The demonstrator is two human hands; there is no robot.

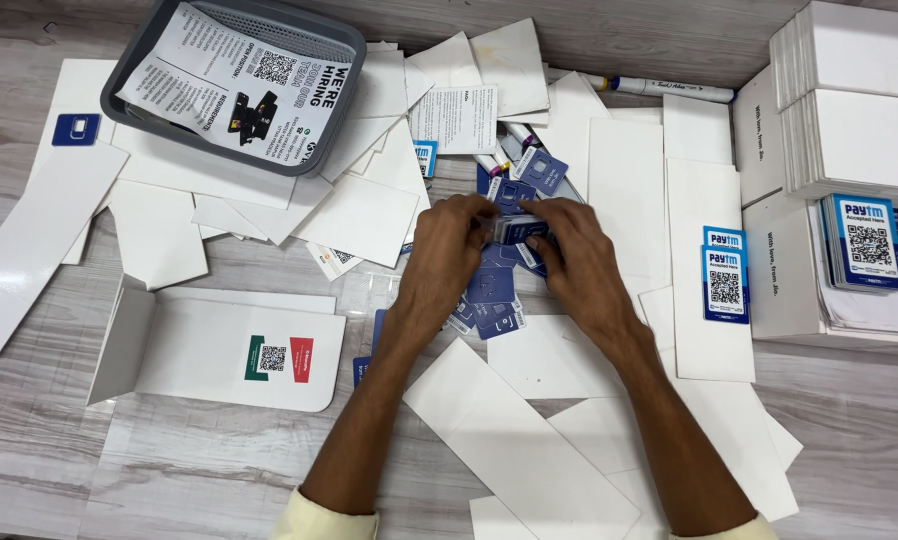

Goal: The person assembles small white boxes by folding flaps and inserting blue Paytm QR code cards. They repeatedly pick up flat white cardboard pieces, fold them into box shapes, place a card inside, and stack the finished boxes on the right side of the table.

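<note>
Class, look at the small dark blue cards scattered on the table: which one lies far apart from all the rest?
The lone blue card at far left, beside the grey basket; the others cluster around both hands.

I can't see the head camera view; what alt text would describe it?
Two hands, left hand and right hand, together grip a small stack of blue cards above more blue cards, amid scattered white envelopes and a grey basket.

A grey basket [324,75] sat at the top of the wooden desk [119,460], with a printed sheet [234,85] lying in it. White paper sleeves [529,450] lay all over. A white marker pen [664,89] lay near the top. White boxes [854,90] were stacked on the right, above a pile of blue code stickers [864,243].
</note>
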